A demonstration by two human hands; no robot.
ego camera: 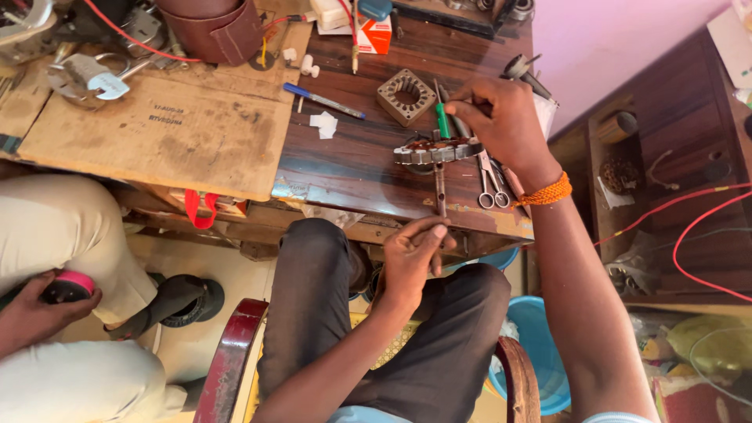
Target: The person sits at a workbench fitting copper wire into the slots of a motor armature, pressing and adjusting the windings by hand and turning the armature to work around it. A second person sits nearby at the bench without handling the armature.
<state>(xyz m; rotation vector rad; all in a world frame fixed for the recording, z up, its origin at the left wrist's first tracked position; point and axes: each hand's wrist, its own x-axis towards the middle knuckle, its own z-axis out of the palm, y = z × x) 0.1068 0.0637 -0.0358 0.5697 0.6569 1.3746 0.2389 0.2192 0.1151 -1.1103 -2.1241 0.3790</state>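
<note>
A round motor stator (437,150) with copper windings sits on a thin metal shaft (440,192) above the front edge of the dark wooden bench (352,164). My left hand (411,254) pinches the lower end of that shaft, just over my lap. My right hand (505,125) holds a green-handled tool (442,119) upright, its tip down in the stator's windings. An orange thread band circles my right wrist.
Scissors (492,188) lie right of the stator. An empty square stator core (406,97), a blue pen (323,101) and white paper scraps (323,124) lie behind it. A cardboard sheet (164,133) covers the bench's left. Another person's hand (35,309) holds a pink-topped object at lower left. A blue tub (540,345) stands below.
</note>
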